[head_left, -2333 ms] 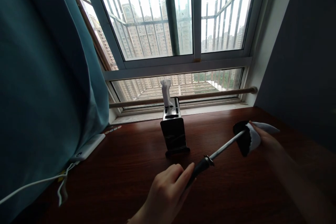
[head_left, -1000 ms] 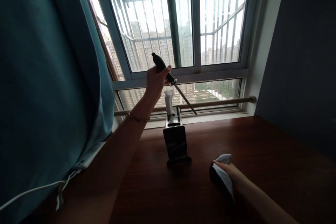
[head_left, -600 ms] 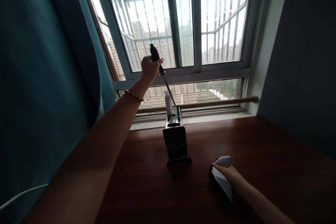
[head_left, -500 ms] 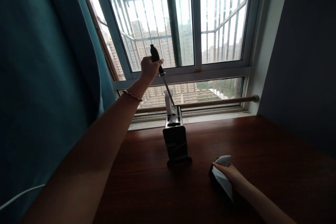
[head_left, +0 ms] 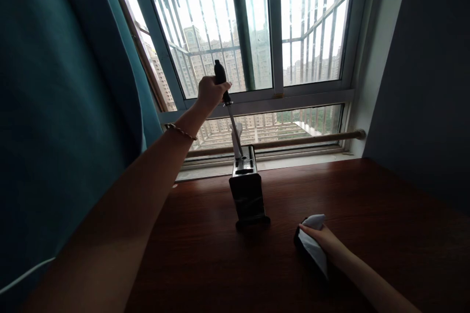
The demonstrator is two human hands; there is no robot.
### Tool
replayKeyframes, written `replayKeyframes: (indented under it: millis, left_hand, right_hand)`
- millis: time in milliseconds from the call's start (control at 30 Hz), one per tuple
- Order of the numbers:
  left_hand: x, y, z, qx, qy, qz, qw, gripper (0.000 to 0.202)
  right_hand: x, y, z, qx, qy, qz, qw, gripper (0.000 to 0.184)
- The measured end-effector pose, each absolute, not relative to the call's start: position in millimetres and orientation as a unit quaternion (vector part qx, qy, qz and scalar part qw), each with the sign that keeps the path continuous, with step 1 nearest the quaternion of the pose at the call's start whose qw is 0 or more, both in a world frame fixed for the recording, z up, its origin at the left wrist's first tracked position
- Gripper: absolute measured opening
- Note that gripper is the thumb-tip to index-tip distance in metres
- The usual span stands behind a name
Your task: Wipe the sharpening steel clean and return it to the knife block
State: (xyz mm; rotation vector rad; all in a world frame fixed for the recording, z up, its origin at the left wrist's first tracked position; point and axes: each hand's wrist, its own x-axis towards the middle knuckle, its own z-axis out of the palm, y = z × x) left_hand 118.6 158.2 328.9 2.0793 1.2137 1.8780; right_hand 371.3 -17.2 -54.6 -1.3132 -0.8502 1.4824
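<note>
My left hand (head_left: 209, 94) is raised in front of the window, closed round the black handle of a sharpening steel (head_left: 232, 124). The thin rod points down and its tip meets the top slots of the dark knife block (head_left: 247, 193) standing on the wooden table (head_left: 367, 205). A white-handled tool (head_left: 237, 132) stands in the block beside the rod. My right hand (head_left: 319, 237) rests on the table to the right of the block, fingers closed on a black and white cloth (head_left: 310, 252).
A teal curtain (head_left: 66, 107) hangs at the left, close to my left arm. The barred window (head_left: 279, 34) and a wooden rail (head_left: 304, 140) run behind the block. A dark wall (head_left: 422, 83) borders the table on the right. A white cable (head_left: 25, 276) trails at lower left.
My left hand lifted the steel from the table up over the block and turned it tip-down; the rod now reaches the block's top. My right hand came down onto the table with the cloth.
</note>
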Motion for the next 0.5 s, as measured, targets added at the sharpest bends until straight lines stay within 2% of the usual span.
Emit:
replayKeyframes:
  millis: [167, 500]
  left_hand:
    - [129, 150, 329, 0.660, 0.357, 0.659, 0.052, 0.023]
    - [128, 151, 324, 0.665, 0.369, 0.648, 0.045, 0.025]
  right_hand:
    - [371, -17, -54, -0.532, -0.346, 0.616, 0.468, 0.036]
    - [369, -18, -53, -0.533, -0.341, 0.614, 0.472, 0.035]
